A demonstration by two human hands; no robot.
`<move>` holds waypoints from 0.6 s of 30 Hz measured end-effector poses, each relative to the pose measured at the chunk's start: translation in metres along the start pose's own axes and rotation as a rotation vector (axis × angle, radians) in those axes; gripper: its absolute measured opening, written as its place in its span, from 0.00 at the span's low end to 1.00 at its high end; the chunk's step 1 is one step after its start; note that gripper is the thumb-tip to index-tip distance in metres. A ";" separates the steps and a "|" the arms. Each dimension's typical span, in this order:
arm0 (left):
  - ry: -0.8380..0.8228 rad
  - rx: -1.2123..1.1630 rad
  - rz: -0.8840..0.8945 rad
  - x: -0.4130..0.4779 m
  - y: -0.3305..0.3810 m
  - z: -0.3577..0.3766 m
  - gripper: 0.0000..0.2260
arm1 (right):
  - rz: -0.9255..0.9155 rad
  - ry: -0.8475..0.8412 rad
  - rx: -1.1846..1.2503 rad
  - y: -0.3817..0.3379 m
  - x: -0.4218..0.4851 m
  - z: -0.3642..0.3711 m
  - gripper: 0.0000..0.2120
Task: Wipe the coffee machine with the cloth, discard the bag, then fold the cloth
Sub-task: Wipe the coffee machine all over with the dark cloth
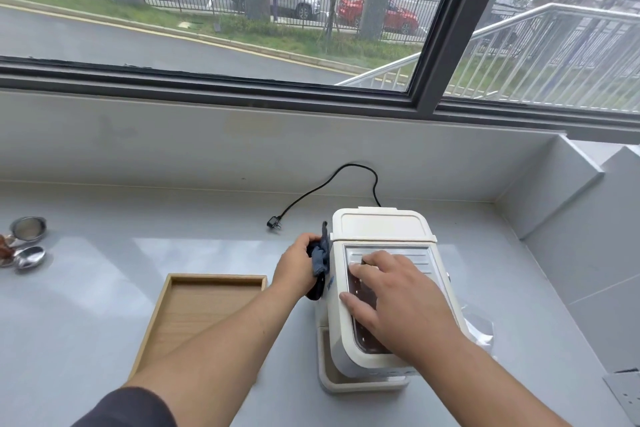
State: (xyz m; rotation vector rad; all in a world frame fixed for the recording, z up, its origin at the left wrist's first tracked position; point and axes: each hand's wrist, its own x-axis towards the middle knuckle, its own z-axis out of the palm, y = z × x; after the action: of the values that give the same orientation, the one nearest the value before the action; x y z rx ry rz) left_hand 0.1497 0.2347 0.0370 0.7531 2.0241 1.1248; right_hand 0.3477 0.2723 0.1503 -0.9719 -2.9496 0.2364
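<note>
Left hand (298, 265) grips the cloth (320, 258), bunched against the machine (381, 229) at nine o'clock. Right hand (405, 302) lies spread on top. I'd brace there and wipe in long strokes.

Across your lower frame, grey countertop (104, 253), mid-frame, pale wall (173, 149), upper frame, dark-framed window (207, 38), daylight throughout

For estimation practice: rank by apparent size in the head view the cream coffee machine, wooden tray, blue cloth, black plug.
1. Cream coffee machine and wooden tray: alike, unranked.
2. Blue cloth.
3. Black plug.
</note>
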 end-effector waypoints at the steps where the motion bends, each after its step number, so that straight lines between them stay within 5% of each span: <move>1: -0.007 0.036 -0.012 0.000 -0.007 0.003 0.17 | -0.001 0.001 0.000 0.000 0.000 0.000 0.24; 8: -0.053 0.262 -0.132 -0.004 -0.052 0.026 0.09 | -0.010 0.005 0.000 -0.001 0.000 0.002 0.25; 12: -0.094 0.431 -0.173 -0.016 -0.074 0.035 0.20 | -0.007 0.019 0.012 -0.001 0.001 0.001 0.25; 18: -0.144 0.239 -0.240 -0.052 -0.085 0.042 0.11 | -0.009 0.013 0.014 -0.003 0.000 0.000 0.24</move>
State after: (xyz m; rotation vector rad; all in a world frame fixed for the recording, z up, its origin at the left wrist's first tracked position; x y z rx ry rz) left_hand 0.2005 0.1766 -0.0386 0.6642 2.0823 0.6820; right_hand 0.3461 0.2701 0.1509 -0.9552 -2.9358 0.2487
